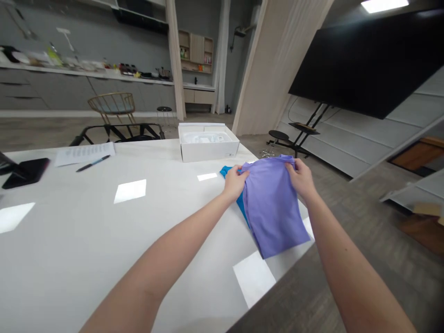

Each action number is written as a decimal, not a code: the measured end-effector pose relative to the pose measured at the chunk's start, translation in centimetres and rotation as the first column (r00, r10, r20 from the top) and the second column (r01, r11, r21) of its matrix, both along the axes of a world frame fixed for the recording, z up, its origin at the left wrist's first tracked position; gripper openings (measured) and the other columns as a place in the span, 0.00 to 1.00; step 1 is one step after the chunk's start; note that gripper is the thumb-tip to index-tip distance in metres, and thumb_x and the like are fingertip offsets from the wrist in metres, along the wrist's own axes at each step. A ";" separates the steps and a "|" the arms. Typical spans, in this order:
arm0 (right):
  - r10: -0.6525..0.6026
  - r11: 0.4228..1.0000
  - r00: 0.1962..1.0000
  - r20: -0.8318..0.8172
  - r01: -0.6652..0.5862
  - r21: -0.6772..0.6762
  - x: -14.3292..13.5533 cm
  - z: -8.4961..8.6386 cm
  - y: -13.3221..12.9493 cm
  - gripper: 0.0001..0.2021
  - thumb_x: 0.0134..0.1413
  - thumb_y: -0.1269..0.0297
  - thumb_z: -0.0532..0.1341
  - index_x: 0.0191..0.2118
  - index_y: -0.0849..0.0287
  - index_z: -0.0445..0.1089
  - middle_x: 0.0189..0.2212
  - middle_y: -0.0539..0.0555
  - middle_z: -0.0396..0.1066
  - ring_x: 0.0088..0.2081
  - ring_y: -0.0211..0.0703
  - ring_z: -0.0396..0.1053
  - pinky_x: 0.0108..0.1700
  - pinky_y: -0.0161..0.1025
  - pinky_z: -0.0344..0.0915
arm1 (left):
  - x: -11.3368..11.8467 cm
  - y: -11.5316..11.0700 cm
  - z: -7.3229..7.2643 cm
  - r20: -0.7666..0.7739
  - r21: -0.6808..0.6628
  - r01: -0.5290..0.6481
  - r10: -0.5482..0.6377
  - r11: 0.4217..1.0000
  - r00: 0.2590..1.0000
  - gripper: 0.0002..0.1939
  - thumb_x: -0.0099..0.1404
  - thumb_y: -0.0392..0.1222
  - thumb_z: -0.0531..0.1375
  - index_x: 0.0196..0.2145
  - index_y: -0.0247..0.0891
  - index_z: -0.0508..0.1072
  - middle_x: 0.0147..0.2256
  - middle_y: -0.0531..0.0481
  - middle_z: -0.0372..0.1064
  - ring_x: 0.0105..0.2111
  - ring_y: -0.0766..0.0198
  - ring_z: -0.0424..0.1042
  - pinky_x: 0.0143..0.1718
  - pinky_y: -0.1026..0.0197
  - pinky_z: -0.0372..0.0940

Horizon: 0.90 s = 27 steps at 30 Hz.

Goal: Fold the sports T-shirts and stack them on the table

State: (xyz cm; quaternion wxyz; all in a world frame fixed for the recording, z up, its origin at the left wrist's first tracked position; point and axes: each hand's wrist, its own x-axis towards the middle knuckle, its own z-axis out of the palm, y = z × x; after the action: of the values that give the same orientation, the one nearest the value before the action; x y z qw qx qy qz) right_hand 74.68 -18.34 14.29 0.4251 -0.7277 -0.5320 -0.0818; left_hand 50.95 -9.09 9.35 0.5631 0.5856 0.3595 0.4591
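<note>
A folded purple cloth garment [274, 208] hangs from both hands over the right edge of the white table [166, 259]; its lower part rests on or just above the tabletop. My left hand [235, 182] pinches its upper left corner. At the upper right corner, my right hand [301, 176] is closed on the fabric, thumb on the near side. Behind the purple cloth lies a blue cloth [225, 171], mostly hidden, showing only along the left side. What kind of garment either one is, I cannot tell.
An open white box [210, 151] with pale contents stands at the table's far edge. Printed paper [85, 154], a pen [93, 163] and a black stand base [29, 172] lie at the far left. Chairs stand beyond the table; a large screen [364, 64] is on the right.
</note>
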 end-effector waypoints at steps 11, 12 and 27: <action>-0.037 0.861 0.983 0.179 0.122 -0.493 -4.4 -8.7 8.7 0.30 0.61 0.55 0.59 0.67 0.56 0.59 0.62 0.68 0.61 0.59 0.64 0.64 0.55 0.58 0.64 | -6.4 6.5 -5.0 -0.450 0.092 -0.114 0.144 0.989 0.881 0.19 0.65 0.42 0.62 0.53 0.36 0.70 0.52 0.38 0.70 0.48 0.57 0.73 0.52 0.56 0.65; 0.017 0.886 0.985 0.172 0.065 -0.458 -5.5 -8.9 8.5 0.29 0.61 0.55 0.58 0.66 0.55 0.59 0.61 0.66 0.62 0.59 0.62 0.64 0.56 0.57 0.65 | -7.5 6.3 -5.1 -0.454 0.123 -0.096 0.142 0.988 0.880 0.18 0.66 0.41 0.61 0.53 0.37 0.70 0.53 0.39 0.70 0.46 0.58 0.73 0.51 0.56 0.65; 0.705 0.556 0.668 -0.239 -0.730 -0.397 -35.8 -8.0 6.1 0.11 0.64 0.59 0.57 0.39 0.55 0.77 0.34 0.52 0.78 0.35 0.43 0.73 0.40 0.39 0.65 | -34.1 -1.6 -4.9 -0.567 0.393 -0.066 0.298 0.917 0.768 0.11 0.66 0.35 0.56 0.45 0.42 0.73 0.45 0.49 0.74 0.40 0.63 0.74 0.45 0.58 0.69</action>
State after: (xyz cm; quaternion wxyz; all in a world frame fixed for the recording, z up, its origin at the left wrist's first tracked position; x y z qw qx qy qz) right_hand 38.84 -12.19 6.31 0.2492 -0.5283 -0.7735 0.2459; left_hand 16.88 -10.71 4.44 0.2529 0.7552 0.4916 0.3522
